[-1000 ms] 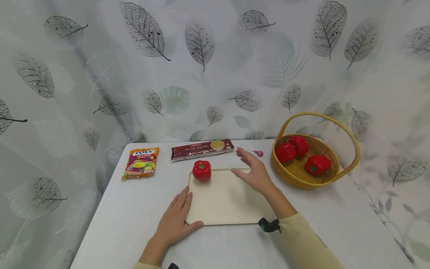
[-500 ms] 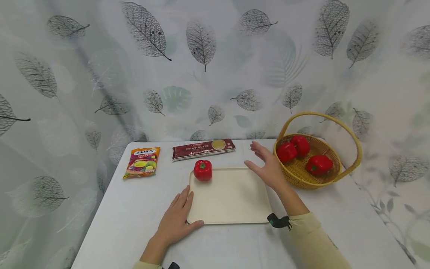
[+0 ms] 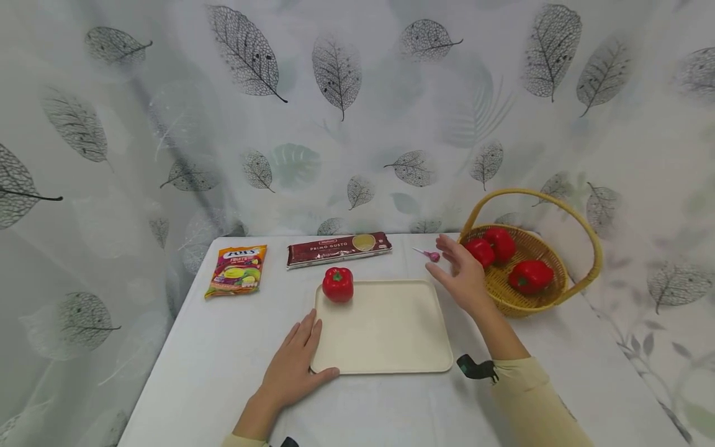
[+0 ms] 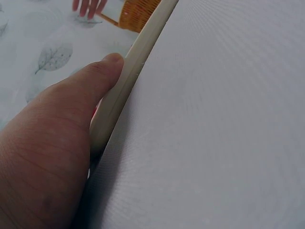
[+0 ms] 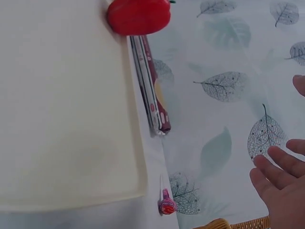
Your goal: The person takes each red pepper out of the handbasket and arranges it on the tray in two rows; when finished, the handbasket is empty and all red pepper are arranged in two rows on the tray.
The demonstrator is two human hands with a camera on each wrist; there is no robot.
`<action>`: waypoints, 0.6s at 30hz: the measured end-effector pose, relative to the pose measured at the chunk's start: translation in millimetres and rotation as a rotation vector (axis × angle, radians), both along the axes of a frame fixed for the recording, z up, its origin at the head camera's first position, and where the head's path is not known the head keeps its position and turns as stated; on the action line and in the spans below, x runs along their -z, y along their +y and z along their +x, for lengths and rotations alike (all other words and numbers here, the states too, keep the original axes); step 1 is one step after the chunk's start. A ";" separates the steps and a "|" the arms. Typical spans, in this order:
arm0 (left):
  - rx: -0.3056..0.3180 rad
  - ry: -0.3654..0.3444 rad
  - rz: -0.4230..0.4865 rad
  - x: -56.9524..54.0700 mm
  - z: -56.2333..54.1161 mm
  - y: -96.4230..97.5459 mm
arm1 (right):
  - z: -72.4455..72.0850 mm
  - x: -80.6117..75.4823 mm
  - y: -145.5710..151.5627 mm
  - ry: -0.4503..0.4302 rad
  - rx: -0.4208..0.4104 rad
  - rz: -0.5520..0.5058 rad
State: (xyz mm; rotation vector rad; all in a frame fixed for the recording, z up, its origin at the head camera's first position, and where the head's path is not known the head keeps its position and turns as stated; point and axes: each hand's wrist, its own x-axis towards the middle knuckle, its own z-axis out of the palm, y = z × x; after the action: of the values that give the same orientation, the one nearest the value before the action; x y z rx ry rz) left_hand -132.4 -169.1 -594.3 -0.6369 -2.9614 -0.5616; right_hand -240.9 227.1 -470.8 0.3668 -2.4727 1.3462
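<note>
My left hand [image 3: 290, 370] rests at the near left corner of a cream tray [image 3: 385, 329], fingers straight along its left side. In the left wrist view the thumb touches the tray's rim [image 4: 116, 98]. A red bell pepper [image 3: 337, 285] sits in the tray's far left corner. My right hand [image 3: 465, 279] is raised between the tray and a wicker basket [image 3: 505, 308], fingers apart and holding nothing. Several red peppers are in the basket, among them one pepper [image 3: 530, 276] at the right. Part of the basket's left rim is hidden behind the right hand.
A maroon biscuit pack [image 3: 339, 250] lies behind the tray, with a pink lollipop [image 3: 431, 255] to its right. An orange candy bag [image 3: 236, 270] lies at the table's far left. A leaf-patterned curtain [image 3: 357, 124] hangs behind the white table [image 3: 223, 354].
My right hand has moved right, from above the tray's far right part to beside the basket. The lollipop, mostly hidden half a second ago, shows again. My left hand stays put.
</note>
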 end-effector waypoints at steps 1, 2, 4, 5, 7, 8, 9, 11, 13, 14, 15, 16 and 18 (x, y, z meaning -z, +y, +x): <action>-0.002 -0.010 -0.003 0.3 -0.1 -0.2 | -0.2 0.5 1.5 0.007 0.004 0.003; -0.003 -0.019 -0.003 0.2 -0.1 -0.4 | -0.5 0.8 3.1 0.015 0.008 0.003; -0.003 -0.025 -0.001 0.2 -0.2 -0.6 | -1.4 1.3 7.1 0.027 0.019 -0.006; -0.005 -0.030 -0.003 0.3 -0.4 -0.6 | -1.7 1.3 9.3 0.031 0.025 -0.011; -0.006 -0.022 -0.002 0.6 -0.3 -0.8 | -2.1 0.5 13.7 0.025 0.040 -0.019; -0.006 -0.017 -0.002 0.9 -0.2 -0.9 | -2.1 0.1 16.1 0.020 0.047 -0.028; -0.007 -0.012 -0.001 1.0 0.0 -0.9 | -2.0 -0.2 18.5 0.012 0.057 -0.035; -0.007 0.000 -0.001 1.5 0.2 -0.7 | -1.0 -1.4 22.9 -0.002 0.073 -0.049; -0.009 0.000 0.001 1.4 0.5 -0.3 | -0.2 -1.7 27.2 -0.015 0.091 -0.058; -0.012 -0.006 -0.001 1.2 0.5 -0.1 | -0.4 -1.1 29.3 -0.019 0.095 -0.063; -0.014 -0.012 -0.002 0.8 0.6 0.2 | -0.3 -1.0 31.2 -0.022 0.097 -0.064; -0.015 -0.015 0.000 0.2 0.6 0.5 | -0.3 -0.7 33.0 -0.023 0.097 -0.065; -0.018 -0.028 0.000 -1.2 0.6 1.0 | -0.7 0.7 36.7 -0.022 0.103 -0.060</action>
State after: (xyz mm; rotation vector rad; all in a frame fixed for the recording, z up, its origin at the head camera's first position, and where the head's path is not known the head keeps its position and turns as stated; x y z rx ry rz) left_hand -131.8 -168.1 -593.0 -0.6073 -2.9894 -0.5740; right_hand -241.6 263.8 -471.5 0.2084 -2.4268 1.3853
